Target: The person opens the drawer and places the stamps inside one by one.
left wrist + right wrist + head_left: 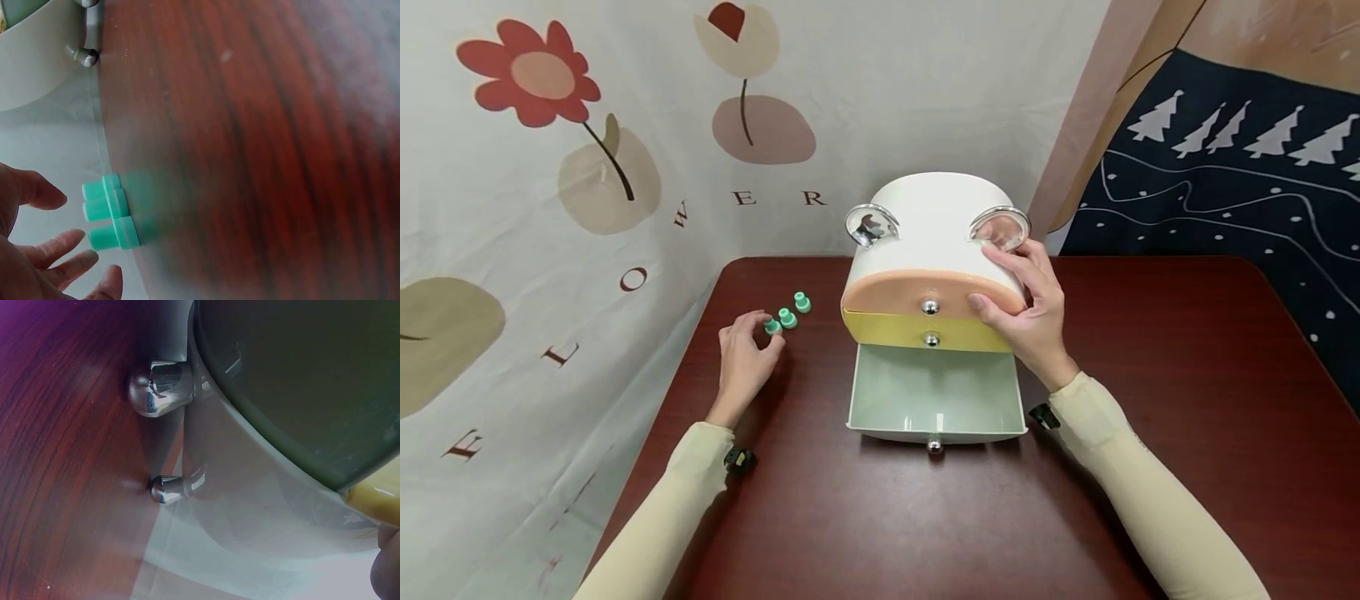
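Note:
A small white drawer cabinet (951,208) stands on the table with orange and yellow drawers closed and its pale green bottom drawer (936,387) pulled out, nothing lying inside. My right hand (1037,321) grips the cabinet's upper right side, thumb on the orange front (887,293) and index finger on the white top. To the left, three small teal stepped plastic pieces (787,318) stand in a slanting row. My left hand (747,358) reaches over the nearest piece (112,234); in the left wrist view its thumb and fingers are spread, with a gap before the pieces.
Two shiny ear-shaped pieces (871,225) stick out from the cabinet top, and round metal knobs (935,446) from the drawers. Chrome feet (164,387) hold the cabinet off the reddish-brown table (1165,358). A printed cloth (647,100) hangs behind the table.

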`<state>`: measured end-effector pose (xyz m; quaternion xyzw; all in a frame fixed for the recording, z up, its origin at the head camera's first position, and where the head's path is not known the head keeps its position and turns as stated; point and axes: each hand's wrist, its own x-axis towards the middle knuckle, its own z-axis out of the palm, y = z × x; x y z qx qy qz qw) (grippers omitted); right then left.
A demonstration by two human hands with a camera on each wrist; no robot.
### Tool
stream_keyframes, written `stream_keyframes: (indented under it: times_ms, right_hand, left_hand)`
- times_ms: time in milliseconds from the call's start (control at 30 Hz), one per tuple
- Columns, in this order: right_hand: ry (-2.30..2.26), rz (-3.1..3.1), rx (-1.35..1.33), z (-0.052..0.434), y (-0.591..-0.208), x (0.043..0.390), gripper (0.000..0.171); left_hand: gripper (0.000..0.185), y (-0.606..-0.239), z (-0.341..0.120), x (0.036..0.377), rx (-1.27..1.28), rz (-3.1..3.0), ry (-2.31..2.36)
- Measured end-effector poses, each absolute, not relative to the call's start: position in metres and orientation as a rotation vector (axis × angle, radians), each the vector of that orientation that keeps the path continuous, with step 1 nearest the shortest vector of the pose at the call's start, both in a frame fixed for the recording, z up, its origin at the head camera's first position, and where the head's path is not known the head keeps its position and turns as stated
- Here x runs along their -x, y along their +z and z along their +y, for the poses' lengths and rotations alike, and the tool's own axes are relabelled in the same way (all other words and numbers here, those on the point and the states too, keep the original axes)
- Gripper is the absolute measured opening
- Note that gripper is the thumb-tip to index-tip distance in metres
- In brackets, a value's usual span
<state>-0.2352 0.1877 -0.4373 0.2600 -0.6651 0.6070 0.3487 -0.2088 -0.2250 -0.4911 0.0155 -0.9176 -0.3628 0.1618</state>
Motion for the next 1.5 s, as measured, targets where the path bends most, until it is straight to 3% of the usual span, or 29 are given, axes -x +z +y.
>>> stream_keyframes:
  times_ms: [467,833,1500]
  right_hand:
    - [1.576,-1.735,-0.678,0.189,-0.439,0.237,0.076]
    - [1.585,-1.717,-0.688,0.187,-0.438,0.235,0.074]
    - [1.579,-1.727,-0.701,0.190,-0.437,0.236,0.073]
  left_hand:
    - [0.035,-0.490,-0.222,0.208,-0.183,-2.668,-0.968]
    - [0.012,-0.494,-0.226,0.208,-0.205,-2.551,-0.940]
    - [0.007,-0.491,-0.221,0.193,-0.133,-2.551,-0.971]
